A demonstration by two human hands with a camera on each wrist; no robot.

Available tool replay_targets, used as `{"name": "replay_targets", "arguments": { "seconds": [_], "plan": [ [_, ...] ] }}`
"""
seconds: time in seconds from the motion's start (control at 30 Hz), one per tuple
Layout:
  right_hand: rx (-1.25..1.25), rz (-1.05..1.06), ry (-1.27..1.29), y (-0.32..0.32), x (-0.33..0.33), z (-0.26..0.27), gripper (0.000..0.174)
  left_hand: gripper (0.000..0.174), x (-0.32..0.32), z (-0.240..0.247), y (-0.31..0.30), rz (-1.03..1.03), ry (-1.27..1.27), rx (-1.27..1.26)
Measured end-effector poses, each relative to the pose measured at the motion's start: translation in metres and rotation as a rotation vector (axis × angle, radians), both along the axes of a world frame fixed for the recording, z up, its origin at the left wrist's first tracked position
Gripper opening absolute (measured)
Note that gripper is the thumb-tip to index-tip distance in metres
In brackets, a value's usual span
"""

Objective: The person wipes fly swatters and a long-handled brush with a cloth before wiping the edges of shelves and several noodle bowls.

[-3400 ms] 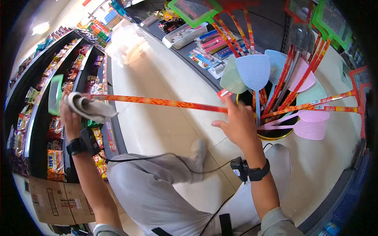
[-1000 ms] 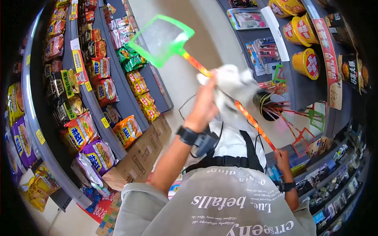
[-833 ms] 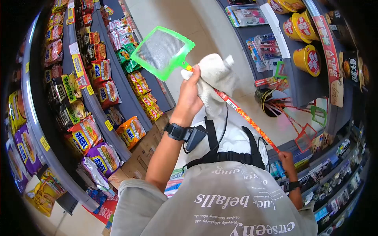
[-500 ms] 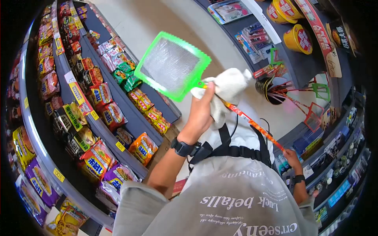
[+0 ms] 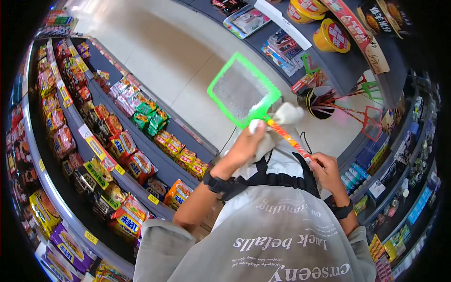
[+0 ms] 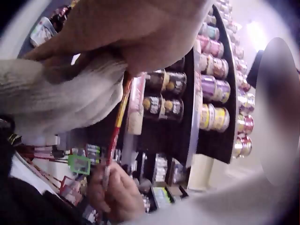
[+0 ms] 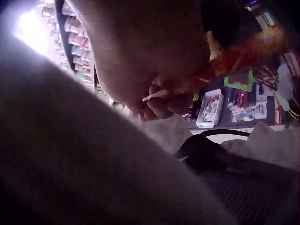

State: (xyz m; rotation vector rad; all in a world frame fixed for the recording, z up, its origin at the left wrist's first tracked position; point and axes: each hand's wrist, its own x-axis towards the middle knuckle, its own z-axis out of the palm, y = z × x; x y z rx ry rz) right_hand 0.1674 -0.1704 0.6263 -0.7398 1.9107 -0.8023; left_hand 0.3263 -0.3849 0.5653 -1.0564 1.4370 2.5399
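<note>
In the head view, a fly swatter with a green-framed mesh head (image 5: 244, 89) and a red-orange patterned handle (image 5: 286, 136) slants across the lap. The left hand (image 5: 244, 148) pinches a white cloth (image 5: 287, 114) at the swatter's neck. Lower on the handle is the right hand (image 5: 327, 173), its fingers curled round it. The left wrist view shows the cloth (image 6: 61, 96) under the left hand (image 6: 126, 33), and the right hand (image 6: 117, 190) gripping the handle (image 6: 115, 126). The right wrist view is dark; the right hand (image 7: 145, 51) holds the handle (image 7: 248, 54), its far end hidden.
Snack shelves (image 5: 105, 136) run along the left. At the right, a round bin (image 5: 312, 105) holds several swatters beside a shelf with yellow tubs (image 5: 331, 36). More stocked shelves (image 5: 404, 169) curve along the lower right. Tiled floor (image 5: 164, 70) lies between.
The right hand has come closer to the left hand along the handle. The swatter and cloth now sit farther right in the head view, which has shifted. Earlier, the swatter lay across above the knees.
</note>
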Motion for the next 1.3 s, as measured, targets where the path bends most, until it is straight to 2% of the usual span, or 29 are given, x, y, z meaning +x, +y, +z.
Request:
{"name": "replay_targets", "arguments": {
  "seconds": [0.07, 0.2, 0.27, 0.33, 0.43, 0.5, 0.53, 0.57, 0.6, 0.7, 0.77, 0.8, 0.83, 0.9, 1.0, 1.13, 1.23, 1.27, 1.3],
  "plan": [
    [0.000, 0.035, -0.018, -0.002, -0.002, 0.003, 0.009, 0.043, 0.010, -0.012, -0.001, 0.167, 0.019, 0.362],
    [0.007, 0.010, -0.057, -0.005, 0.001, 0.005, 0.010, 0.050, 0.018, 0.002, -0.014, -0.134, 0.077, -0.062],
    [0.021, -0.022, -0.094, -0.006, 0.001, 0.003, 0.010, 0.043, 0.020, -0.001, -0.025, -0.183, -0.035, -0.146],
    [0.056, -0.065, -0.146, -0.004, -0.004, 0.003, 0.010, 0.038, 0.030, -0.026, -0.037, -0.130, -0.039, -0.421],
    [-0.013, -0.067, -0.171, -0.005, -0.007, 0.007, 0.010, 0.038, 0.039, -0.029, -0.063, 0.300, -0.239, -0.307],
    [-0.026, -0.045, -0.188, -0.003, -0.009, 0.006, 0.010, 0.040, 0.034, -0.017, -0.084, 0.689, -0.086, -0.005],
    [-0.028, -0.034, -0.201, -0.002, -0.008, 0.006, 0.010, 0.041, 0.031, -0.003, -0.093, 0.819, 0.022, 0.036],
    [-0.024, -0.013, -0.194, -0.001, -0.007, 0.005, 0.011, 0.043, 0.029, 0.012, -0.100, 0.949, 0.133, 0.076],
    [-0.022, 0.007, -0.187, -0.002, -0.007, 0.005, 0.011, 0.045, 0.029, 0.019, -0.105, 0.993, 0.133, -0.105],
    [-0.045, 0.046, -0.088, -0.011, -0.002, 0.010, 0.012, 0.045, 0.023, 0.042, -0.100, 0.625, -0.058, -0.931],
    [-0.056, 0.075, 0.024, -0.025, 0.003, 0.020, 0.011, 0.063, 0.017, 0.046, -0.086, 0.042, -0.460, -1.629],
    [-0.051, 0.088, 0.091, -0.032, 0.005, 0.028, 0.011, 0.074, 0.014, 0.037, -0.078, -0.046, -0.376, -1.492],
    [-0.046, 0.097, 0.157, -0.035, 0.007, 0.033, 0.011, 0.073, 0.013, 0.030, -0.067, -0.066, -0.348, -1.397],
    [-0.056, 0.091, 0.196, -0.040, 0.006, 0.035, 0.011, 0.069, 0.010, 0.020, -0.061, 0.038, -0.226, -1.093],
    [-0.018, 0.039, 0.166, -0.048, 0.005, 0.039, 0.011, 0.066, 0.006, 0.026, -0.059, 0.098, -0.102, -1.233],
    [0.048, 0.018, 0.150, -0.059, 0.006, 0.042, 0.011, 0.061, -0.001, 0.046, -0.052, -0.017, -0.090, -1.390],
    [0.017, -0.001, 0.261, -0.060, 0.007, 0.029, 0.012, 0.059, 0.008, 0.044, -0.040, -0.173, 0.187, -1.277],
    [0.018, -0.023, 0.270, -0.063, 0.008, 0.029, 0.012, 0.056, 0.011, 0.047, -0.040, -0.287, 0.275, -1.220],
    [0.019, -0.044, 0.277, -0.067, 0.008, 0.030, 0.013, 0.052, 0.018, 0.041, -0.036, -0.243, 0.252, -1.140]
  ]
}}
